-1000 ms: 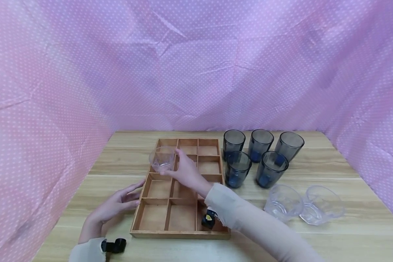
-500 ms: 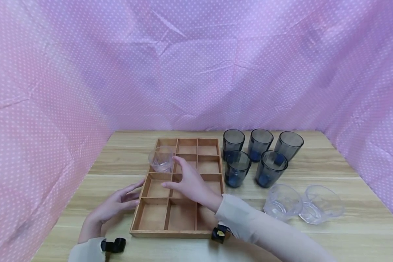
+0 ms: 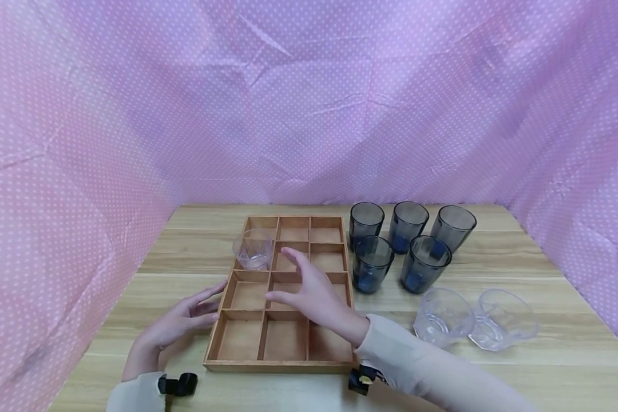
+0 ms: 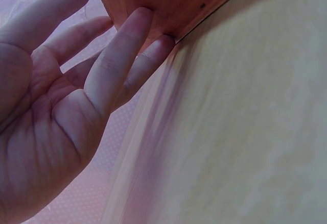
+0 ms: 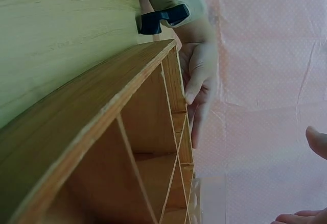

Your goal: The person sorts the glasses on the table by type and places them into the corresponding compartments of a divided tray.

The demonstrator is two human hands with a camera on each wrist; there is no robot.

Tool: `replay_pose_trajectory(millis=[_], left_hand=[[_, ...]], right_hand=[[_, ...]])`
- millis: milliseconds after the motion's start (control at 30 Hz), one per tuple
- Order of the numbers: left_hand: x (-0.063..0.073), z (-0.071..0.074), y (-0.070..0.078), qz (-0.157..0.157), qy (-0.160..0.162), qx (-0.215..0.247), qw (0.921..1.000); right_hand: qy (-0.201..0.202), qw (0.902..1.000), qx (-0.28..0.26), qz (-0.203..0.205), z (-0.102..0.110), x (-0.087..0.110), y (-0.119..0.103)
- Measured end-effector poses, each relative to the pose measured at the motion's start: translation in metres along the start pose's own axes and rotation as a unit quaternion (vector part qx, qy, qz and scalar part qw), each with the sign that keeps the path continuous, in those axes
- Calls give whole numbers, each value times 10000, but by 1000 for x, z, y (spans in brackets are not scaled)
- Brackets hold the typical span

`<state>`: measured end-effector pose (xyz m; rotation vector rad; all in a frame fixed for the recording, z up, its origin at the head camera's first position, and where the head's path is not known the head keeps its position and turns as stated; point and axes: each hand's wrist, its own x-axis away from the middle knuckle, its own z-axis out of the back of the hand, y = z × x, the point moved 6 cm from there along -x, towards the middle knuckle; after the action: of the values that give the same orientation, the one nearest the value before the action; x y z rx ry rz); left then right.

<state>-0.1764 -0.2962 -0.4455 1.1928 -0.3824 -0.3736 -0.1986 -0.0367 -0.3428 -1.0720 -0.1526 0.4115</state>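
Observation:
A wooden tray [image 3: 283, 368] divided into square compartments lies in the middle of the table. One clear plastic cup [image 3: 253, 254] stands in its left column, second row from the back. My right hand [image 3: 316, 294] hovers over the tray's middle, thumb and fingers spread apart, holding nothing. On the tray's left side rests my left hand [image 3: 182, 320]; in the left wrist view its fingertips [image 4: 140, 16] touch the outer wooden wall [image 4: 168, 2]. At the edge of the right wrist view the right hand's thumb [image 5: 318, 141] stands apart from its fingers.
Several smoky dark glasses [image 3: 373, 263] stand right of the tray in two rows. Nearer the front right are two more clear cups [image 3: 443, 317], [image 3: 502, 320] side by side. A pink dotted cloth [image 3: 309, 114] hangs behind and beside the table.
My right hand has let go of the clear cup in the tray and drawn back to the right and toward me. The left hand has stayed at the tray's side.

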Motion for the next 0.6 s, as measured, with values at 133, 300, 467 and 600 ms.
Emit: replay_pose_trajectory(millis=[133, 300, 467, 600], left_hand=[[-1, 0, 0, 10, -7, -23, 10000], [0, 1, -1, 7, -5, -53, 10000], [-1, 0, -1, -4, -13, -42, 10000], [-1, 0, -1, -22, -21, -38, 10000]], right_hand=[[57, 9999, -109, 35, 8, 5, 3], [90, 9998, -195, -2, 17, 12, 7], [200, 9993, -306, -80, 27, 20, 13], [255, 9989, -388, -107, 34, 25, 17]])
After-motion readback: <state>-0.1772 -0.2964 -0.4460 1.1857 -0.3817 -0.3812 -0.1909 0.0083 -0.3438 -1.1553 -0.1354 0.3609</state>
